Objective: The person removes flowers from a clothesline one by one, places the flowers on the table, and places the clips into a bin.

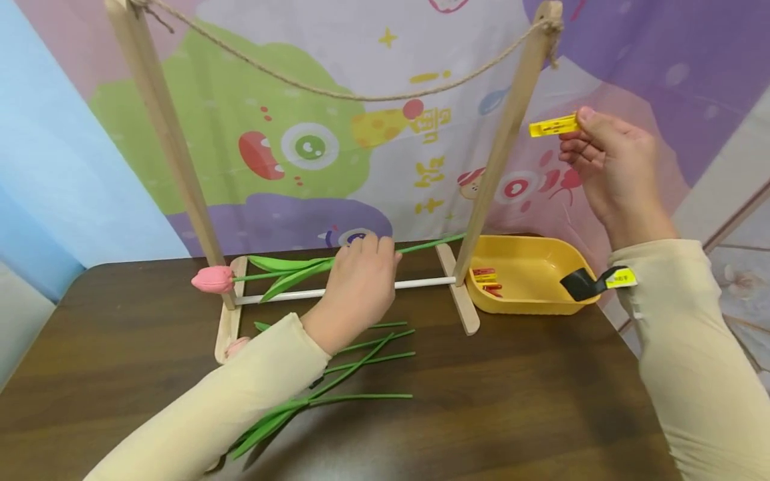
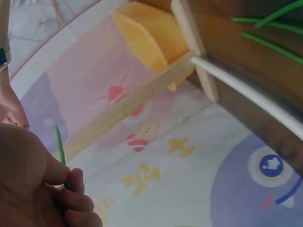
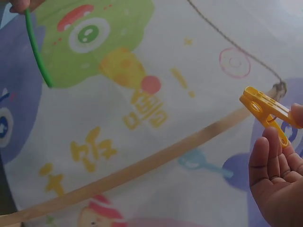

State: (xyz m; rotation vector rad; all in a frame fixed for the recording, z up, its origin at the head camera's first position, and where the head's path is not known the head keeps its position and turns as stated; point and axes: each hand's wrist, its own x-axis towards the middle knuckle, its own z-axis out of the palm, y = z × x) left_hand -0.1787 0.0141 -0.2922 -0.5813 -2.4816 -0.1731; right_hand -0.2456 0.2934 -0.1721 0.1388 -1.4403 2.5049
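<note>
My left hand [image 1: 363, 284] grips the green stem of a pink artificial tulip [image 1: 212, 279] in the head view. The flower head points left, and the stem's bare end runs right toward the right post. In the left wrist view the stem [image 2: 60, 144] sticks out past the curled fingers. My right hand [image 1: 622, 164] is raised beside the right post, pinching a yellow clothespin [image 1: 553, 125] between thumb and fingers. The right wrist view shows that clothespin [image 3: 265, 111] with its handles between thumb and fingertips.
A twine rope [image 1: 361, 97] sags between two wooden posts [image 1: 502, 140], joined low by a white rod [image 1: 421, 284]. A yellow basin [image 1: 529, 304] holding several clothespins [image 1: 486, 277] stands at the right. More tulip stems [image 1: 361, 397] lie on the brown table [image 1: 511, 401].
</note>
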